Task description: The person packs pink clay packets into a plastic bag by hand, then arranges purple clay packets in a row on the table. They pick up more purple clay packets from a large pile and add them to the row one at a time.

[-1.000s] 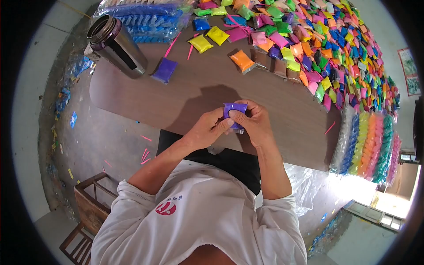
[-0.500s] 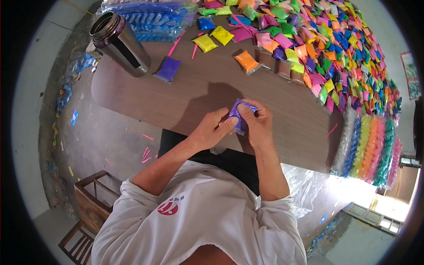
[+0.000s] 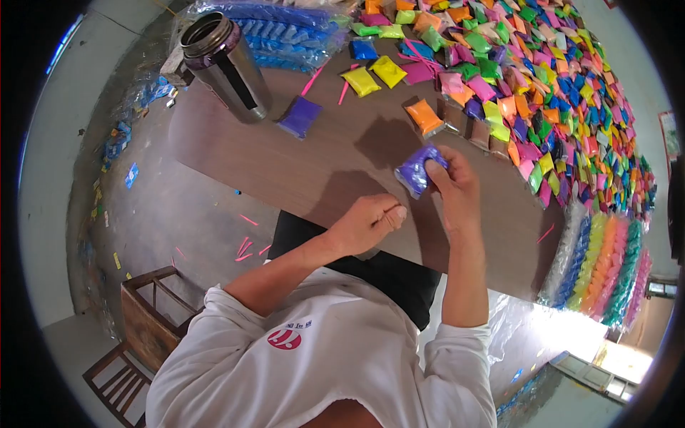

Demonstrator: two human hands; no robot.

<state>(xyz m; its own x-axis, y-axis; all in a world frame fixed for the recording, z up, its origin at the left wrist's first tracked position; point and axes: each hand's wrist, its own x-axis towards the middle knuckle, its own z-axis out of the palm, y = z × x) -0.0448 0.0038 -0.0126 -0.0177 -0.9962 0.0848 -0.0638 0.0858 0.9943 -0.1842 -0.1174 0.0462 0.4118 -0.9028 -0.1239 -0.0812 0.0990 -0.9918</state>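
Note:
A shiny purple packet (image 3: 416, 171) is pinched between the thumb and fingers of my right hand (image 3: 457, 187), raised over the brown table (image 3: 285, 164). My left hand (image 3: 367, 224) is apart from it, lower and to the left, with its fingers curled together; whether anything small is inside is hidden. Another purple packet (image 3: 300, 117) lies on the table beside a steel flask (image 3: 228, 71) without a lid. An orange packet (image 3: 424, 117) lies just beyond the packet in my right hand, and two yellow packets (image 3: 376, 75) lie farther back.
A big heap of coloured packets (image 3: 528, 93) covers the back right. Strips of joined packets (image 3: 596, 264) hang at the right edge. Blue bagged packets (image 3: 285, 39) lie at the back left, near pink strips (image 3: 312, 80). A wooden stool (image 3: 153, 314) stands on the floor at left.
My hands have separated. My right hand has moved up and to the right with the purple packet, while my left hand has let go of it and curled up. The view has shifted slightly.

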